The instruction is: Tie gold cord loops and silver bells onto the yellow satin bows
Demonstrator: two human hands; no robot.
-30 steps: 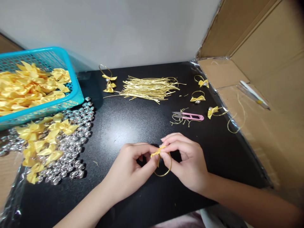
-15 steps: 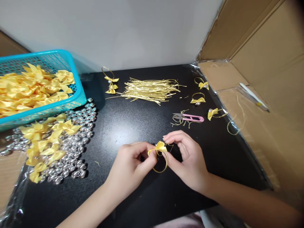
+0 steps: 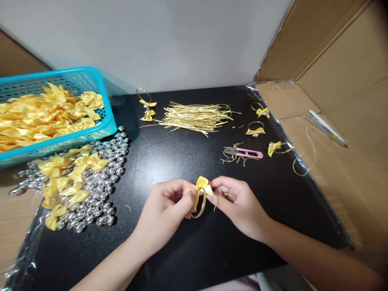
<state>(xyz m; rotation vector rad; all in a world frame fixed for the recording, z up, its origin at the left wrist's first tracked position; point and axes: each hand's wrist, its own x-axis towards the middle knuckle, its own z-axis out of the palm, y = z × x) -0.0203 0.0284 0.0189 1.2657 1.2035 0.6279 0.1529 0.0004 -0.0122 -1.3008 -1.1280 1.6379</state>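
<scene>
A yellow ribbon bow (image 3: 202, 184) with a loop of gold cord (image 3: 200, 210) hanging below it is held over the front part of the black table. My left hand (image 3: 169, 206) is closed, its thumb and fingertips pinching the bow from the left. On the other side, my right hand (image 3: 239, 202) is closed too, thumb and index finger together at the bow's right edge. A thin strand end pokes out under the right thumb, apparently cord; the fingertips partly hide what they grip.
A blue basket (image 3: 106, 117) of yellow bows stands left, beside silver beads (image 3: 100, 188) with loose bows. Behind my hands lie gold cords (image 3: 197, 117) and pink thread snips (image 3: 250, 153) among clippings. Looped bows (image 3: 255, 131) lie right; a white pen-like tool (image 3: 325, 123) rests on cardboard.
My right fingers, spread apart before, have closed at the bow's right edge. The bow and its loop have turned, the loop now seen more edge-on. The whole view has shifted slightly.
</scene>
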